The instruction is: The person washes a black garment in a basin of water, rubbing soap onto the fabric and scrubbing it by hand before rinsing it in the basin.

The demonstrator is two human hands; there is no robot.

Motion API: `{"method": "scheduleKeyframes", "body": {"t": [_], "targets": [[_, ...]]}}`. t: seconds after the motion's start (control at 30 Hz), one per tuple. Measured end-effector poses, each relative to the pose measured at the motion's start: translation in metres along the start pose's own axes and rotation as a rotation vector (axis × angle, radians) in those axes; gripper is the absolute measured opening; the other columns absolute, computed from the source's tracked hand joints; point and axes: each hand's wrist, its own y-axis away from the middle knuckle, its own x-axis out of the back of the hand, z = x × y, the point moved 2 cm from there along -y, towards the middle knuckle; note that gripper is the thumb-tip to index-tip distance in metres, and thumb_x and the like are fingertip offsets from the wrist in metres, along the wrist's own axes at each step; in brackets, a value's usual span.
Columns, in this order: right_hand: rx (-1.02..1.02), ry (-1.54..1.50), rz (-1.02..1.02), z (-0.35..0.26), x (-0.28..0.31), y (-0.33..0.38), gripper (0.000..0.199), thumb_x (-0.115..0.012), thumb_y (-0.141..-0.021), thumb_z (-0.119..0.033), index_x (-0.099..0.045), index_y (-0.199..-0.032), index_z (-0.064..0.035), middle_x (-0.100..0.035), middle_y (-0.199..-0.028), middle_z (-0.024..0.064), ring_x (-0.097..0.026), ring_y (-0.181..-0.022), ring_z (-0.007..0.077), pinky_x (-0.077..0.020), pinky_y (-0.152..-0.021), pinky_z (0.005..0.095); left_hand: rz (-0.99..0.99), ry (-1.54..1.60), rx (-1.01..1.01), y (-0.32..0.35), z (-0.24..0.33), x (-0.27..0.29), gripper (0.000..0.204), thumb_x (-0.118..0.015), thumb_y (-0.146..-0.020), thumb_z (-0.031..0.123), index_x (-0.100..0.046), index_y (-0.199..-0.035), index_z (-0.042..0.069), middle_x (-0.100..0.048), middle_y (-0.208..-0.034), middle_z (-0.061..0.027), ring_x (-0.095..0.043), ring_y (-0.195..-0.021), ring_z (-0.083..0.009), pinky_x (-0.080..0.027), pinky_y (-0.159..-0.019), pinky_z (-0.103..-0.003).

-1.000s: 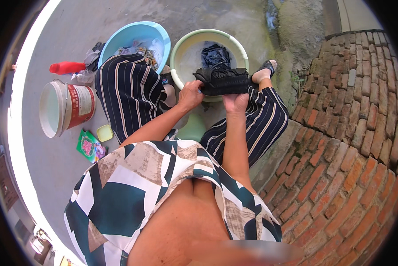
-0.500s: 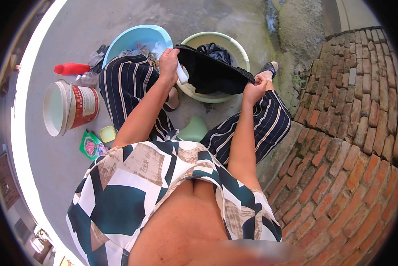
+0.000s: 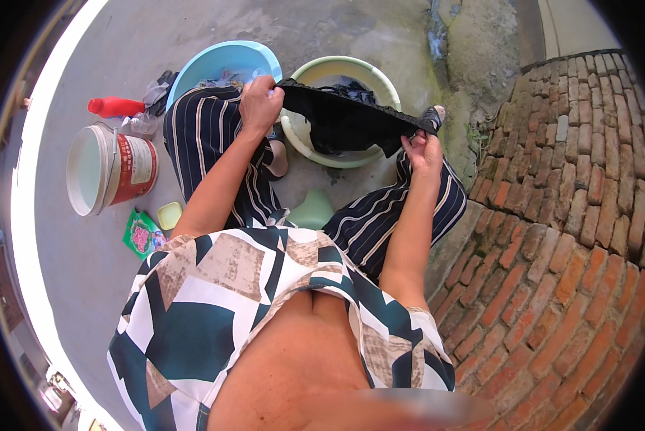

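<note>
A black garment [image 3: 340, 118] with a ruffled-looking upper edge is stretched between my two hands over a pale green basin [image 3: 388, 82]. My left hand [image 3: 260, 106] is closed on its left end, and the fingers of my right hand [image 3: 423, 149] pinch the right end. The cloth slopes down to the right and hangs in front of the basin. Inside that basin, more dark wet cloth [image 3: 352, 89] shows behind the garment. A light blue basin [image 3: 182, 74] with patterned cloth in it stands beyond my left knee, partly hidden by my striped trouser leg.
At the left, a red and white bucket [image 3: 137, 167] lies tipped beside a red bottle [image 3: 114, 108] and a clear plastic bag [image 3: 141, 125]. Closer in are a green packet [image 3: 142, 235] and a small yellow dish [image 3: 170, 215]. Brick paving [image 3: 545, 194] fills the right side.
My hands have moved farther apart, the left one leftward and the right one rightward, pulling the black garment wider. A white piece below my left hand is out of sight now.
</note>
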Motion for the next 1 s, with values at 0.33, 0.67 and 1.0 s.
{"method": "scheduleKeyframes", "body": {"t": [0.33, 0.67, 1.0], "targets": [[0.624, 0.689, 0.352, -0.066, 0.027, 0.008, 0.014, -0.048, -0.072, 0.001, -0.048, -0.086, -0.0001, -0.049, -0.077, 0.0059, -0.050, -0.055, 0.0131, -0.0498, -0.041, 0.0244, -0.043, 0.049, 0.268, -0.011, -0.037, -0.008, 0.016, -0.054, -0.064, 0.020, -0.054, -0.067, 0.004, -0.057, -0.066, -0.0136, -0.054, -0.061, -0.0284, -0.043, -0.059, -0.036], [-0.429, 0.313, 0.093, 0.166, 0.038, -0.005, 0.023, -0.045, -0.088, -0.024, -0.045, -0.097, -0.0029, -0.049, -0.091, 0.0130, -0.051, -0.083, 0.0244, -0.0497, -0.074, 0.0399, -0.232, 0.827, 0.456, 0.010, 0.075, 0.005, 0.008, -0.054, -0.072, 0.006, -0.049, -0.066, 0.007, -0.047, -0.062, 0.0018, -0.044, -0.054, -0.0072, -0.037, -0.048, -0.021], [-0.248, -0.512, -0.482, 0.144, -0.019, 0.004, 0.062, -0.048, -0.079, -0.051, -0.042, -0.116, -0.0011, -0.042, -0.123, 0.0185, -0.045, -0.109, 0.0327, -0.0362, -0.092, 0.0452, -0.705, 0.854, 0.104, 0.047, 0.097, 0.051, 0.012, -0.054, -0.067, -0.001, -0.043, -0.065, 0.004, -0.049, -0.085, -0.0026, -0.045, -0.078, -0.0091, -0.035, -0.070, -0.021]]}}
